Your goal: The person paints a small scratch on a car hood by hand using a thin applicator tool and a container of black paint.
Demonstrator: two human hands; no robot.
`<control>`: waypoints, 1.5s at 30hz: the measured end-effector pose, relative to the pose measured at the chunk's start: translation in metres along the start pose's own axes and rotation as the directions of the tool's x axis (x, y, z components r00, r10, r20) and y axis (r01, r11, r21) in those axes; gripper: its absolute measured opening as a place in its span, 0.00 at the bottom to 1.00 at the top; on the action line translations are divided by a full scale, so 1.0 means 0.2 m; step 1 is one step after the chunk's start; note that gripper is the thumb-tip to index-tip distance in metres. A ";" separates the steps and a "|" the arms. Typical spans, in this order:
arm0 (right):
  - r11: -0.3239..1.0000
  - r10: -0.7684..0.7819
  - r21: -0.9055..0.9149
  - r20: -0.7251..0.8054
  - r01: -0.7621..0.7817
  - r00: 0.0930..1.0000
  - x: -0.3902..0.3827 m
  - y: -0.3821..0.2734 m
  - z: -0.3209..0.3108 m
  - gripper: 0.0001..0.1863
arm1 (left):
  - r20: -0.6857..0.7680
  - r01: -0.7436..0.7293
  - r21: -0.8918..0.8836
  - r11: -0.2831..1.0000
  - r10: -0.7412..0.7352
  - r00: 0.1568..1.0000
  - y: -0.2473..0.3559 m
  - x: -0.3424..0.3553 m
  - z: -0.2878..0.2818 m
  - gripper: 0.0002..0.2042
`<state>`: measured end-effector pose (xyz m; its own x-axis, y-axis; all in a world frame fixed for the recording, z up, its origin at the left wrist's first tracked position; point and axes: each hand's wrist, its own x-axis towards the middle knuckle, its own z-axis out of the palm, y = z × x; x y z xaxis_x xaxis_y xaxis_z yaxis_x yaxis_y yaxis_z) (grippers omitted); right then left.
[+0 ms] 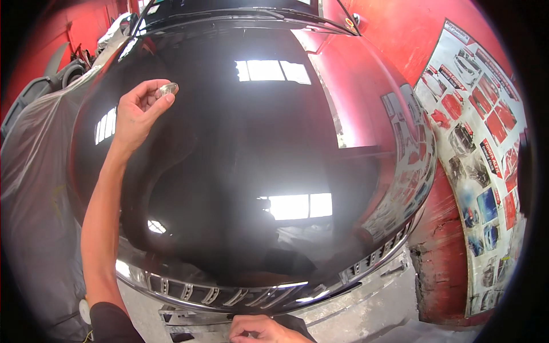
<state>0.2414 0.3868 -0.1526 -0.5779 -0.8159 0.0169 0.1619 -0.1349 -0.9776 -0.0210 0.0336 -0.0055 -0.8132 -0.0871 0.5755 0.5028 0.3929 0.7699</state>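
Observation:
A glossy black car hood (211,143) fills the middle of the view, mirroring bright windows and red walls. My left hand (143,111) is raised over the hood's left part, its fingers closed on a small shiny, see-through round object (168,89) whose exact kind I cannot make out. My right hand (254,328) is at the lower edge, just in front of the grille (234,297). Its fingers are curled, and what they hold, if anything, is hidden.
Clear plastic sheeting (40,188) drapes at the left beside dark car parts (31,103). A red wall (394,28) stands at the right, with a large poster of vehicle pictures (480,154). The windshield wipers (263,18) sit beyond the hood.

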 end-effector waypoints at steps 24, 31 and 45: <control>0.773 0.479 -0.577 0.257 -0.265 0.840 0.16 1.18 0.31 0.19 | -0.047 -0.008 -0.010 1.000 0.007 0.999 0.11 -0.31 -0.02 0.20; 0.746 0.522 -0.585 0.215 -0.320 0.825 0.29 1.17 0.19 0.17 | -0.012 0.018 0.001 1.000 -0.018 1.000 0.09 -0.31 -0.04 0.23; 0.737 0.530 -0.589 0.201 -0.331 0.824 0.42 1.17 0.05 0.14 | -0.035 0.098 0.084 0.992 -0.095 0.995 0.06 -0.37 -0.06 0.30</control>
<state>0.2390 0.2819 -0.3778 -0.2298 -0.8567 -0.4618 -0.1608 0.5014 -0.8501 0.0487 0.0342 -0.0369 -0.8466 -0.1558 0.5090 0.3946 0.4580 0.7966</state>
